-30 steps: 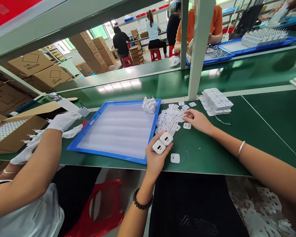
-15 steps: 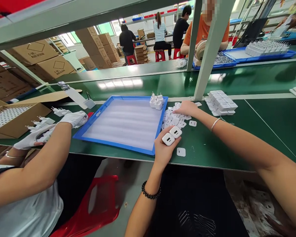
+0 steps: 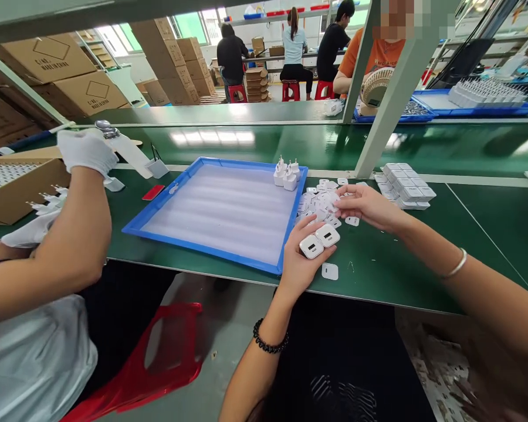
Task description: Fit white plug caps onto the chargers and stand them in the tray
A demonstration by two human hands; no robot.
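My left hand (image 3: 305, 261) grips two white chargers (image 3: 319, 241) side by side, port faces up, at the near edge of the green bench. My right hand (image 3: 366, 205) hovers just right of a heap of small white stickers (image 3: 319, 202), fingers pinched on a sticker. One loose sticker (image 3: 330, 271) lies on the bench below my left hand. A blue tray (image 3: 167, 202) with a white liner lies to the left; three white chargers (image 3: 287, 174) stand in its far right corner.
A stack of white chargers (image 3: 403, 186) sits right of a grey post (image 3: 385, 105). A co-worker on my left wears white gloves (image 3: 84, 149) beside a cardboard box of chargers (image 3: 13, 181). More people work beyond the bench.
My right hand has drawn back from the sticker heap with a sticker pinched. The co-worker's gloved hand has lifted up. My left hand holds the chargers as before.
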